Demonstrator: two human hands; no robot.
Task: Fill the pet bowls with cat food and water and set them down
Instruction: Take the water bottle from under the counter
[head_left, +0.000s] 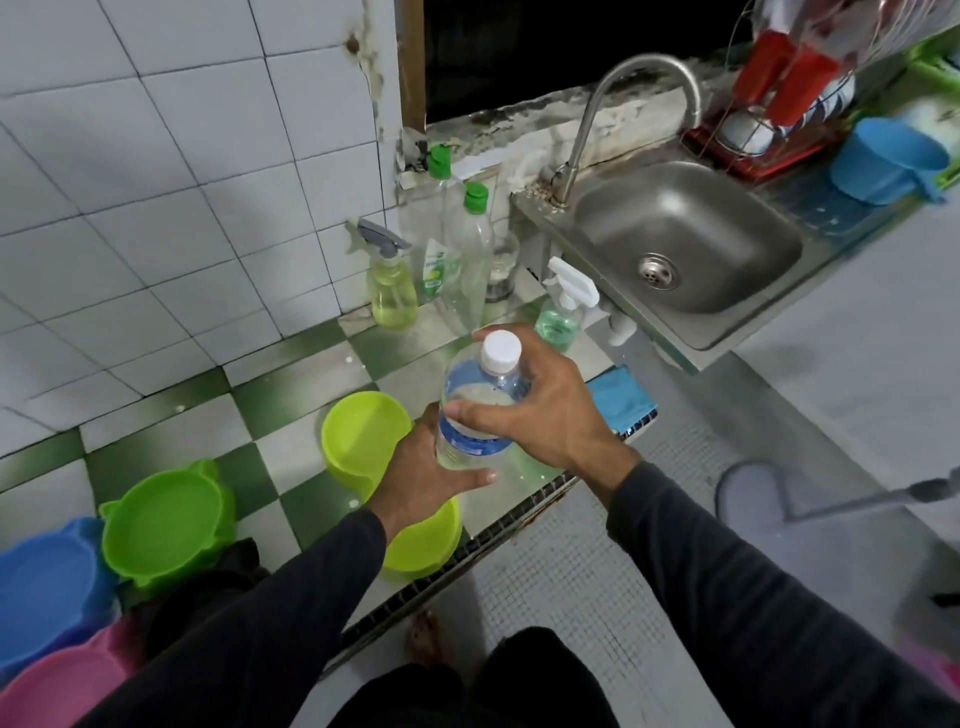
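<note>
Fingers (470, 410) of the right hand (545, 410) curled over the shoulder of a clear water bottle (475, 410), thumb across its front, white cap (501, 351) poking up between thumb and forefinger. Left hand (421, 475) cupped under the bottle's lower half, thumb (475, 477) laid flat below the blue label; its other fingers hidden behind the plastic. Bottle held upright above the worktop (291, 457), cap on, water line showing near the shoulder.

Directly behind the left wrist, a lime-green bowl (363, 436), open side up; a second lime bowl (426, 540) mostly covered by the left sleeve. Farther left, a green cat-eared pet bowl (163, 525), then a blue one (47, 587) and a pink one (57, 686), both cut by the frame edge. Contents of the bowls hard to make out, possibly nothing in them.

Against the white wall tiles, a yellow spray bottle (390, 291), two green-capped bottles (457, 260) and a teal spray bottle (561, 312). Blue cloth (623, 397) at the worktop's edge. Steel sink (691, 239) with curved tap (623, 104) to the right, red dish rack (758, 130) and blue scoop (883, 161) beyond. Green-and-white checked worktop, grey floor below, a bare foot (426, 639) at the bottom.
</note>
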